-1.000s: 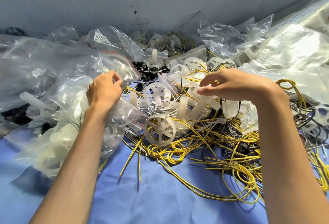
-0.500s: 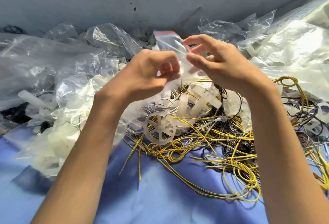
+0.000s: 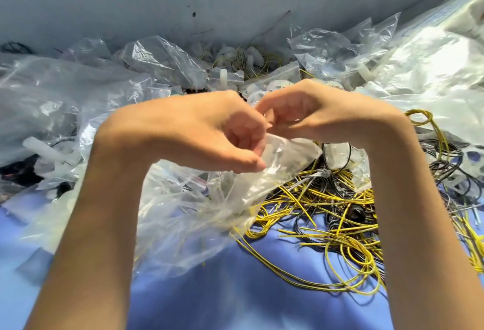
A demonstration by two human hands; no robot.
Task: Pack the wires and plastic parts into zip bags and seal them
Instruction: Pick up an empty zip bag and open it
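Gripped a clear zip bag with left hand and right hand drawn together, fingers curled on its upper edge, its length trailing down and leftward under the left wrist, with yellow wires heaped just below the right hand, nearer that side.

zip bag: clear, crumpled, held above blue surface | left grip: pinches its top edge | right grip: pinches same edge, fingertips meeting | yellow wires: tangled, below-right of zip bag | white plastic parts: behind zip bag
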